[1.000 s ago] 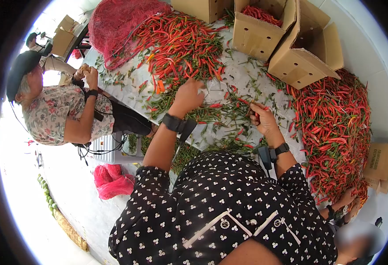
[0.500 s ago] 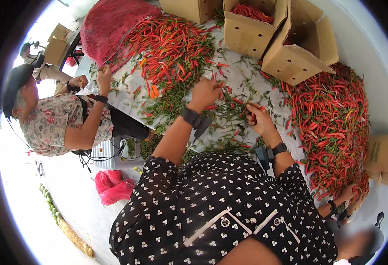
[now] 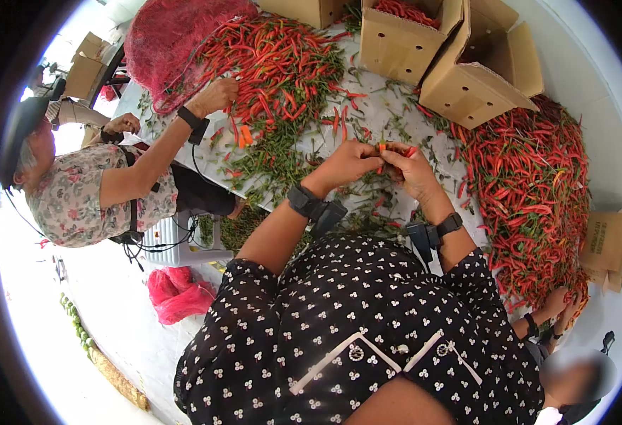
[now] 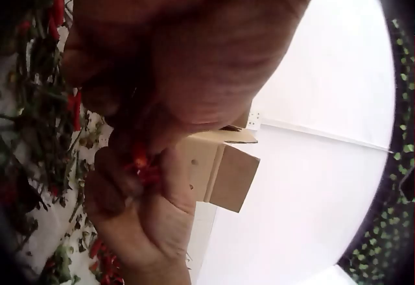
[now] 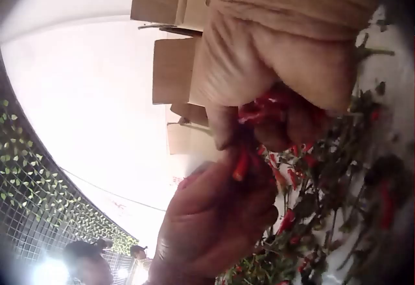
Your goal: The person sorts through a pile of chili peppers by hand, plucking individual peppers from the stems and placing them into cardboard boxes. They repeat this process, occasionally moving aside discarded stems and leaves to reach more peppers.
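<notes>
My left hand [image 3: 350, 164] and right hand [image 3: 417, 173] meet fingertip to fingertip over the table in the head view. Between the fingertips is a small red-orange chili [image 5: 240, 167], pinched by the left thumb and fingers. Several red chilies [image 5: 266, 106] lie within the curled fingers of the right hand, partly hidden by them. Seen from the left wrist, the chilies show as red bits [image 4: 148, 171] in the right palm. Below the hands, green stems and leaves [image 3: 367, 202] are scattered with a few loose chilies.
A big heap of red chilies [image 3: 530, 205] lies to the right, another pile [image 3: 282, 78] at the back, beside a red mesh sack [image 3: 166, 46]. Cardboard boxes [image 3: 481, 92] stand at the back right. On the left, another person [image 3: 77, 180] reaches over the table; a further person's hands [image 3: 558, 304] work at lower right.
My left hand came back from near the rear pile, moving right, and now meets the right hand. The person at left has stretched an arm toward the pile.
</notes>
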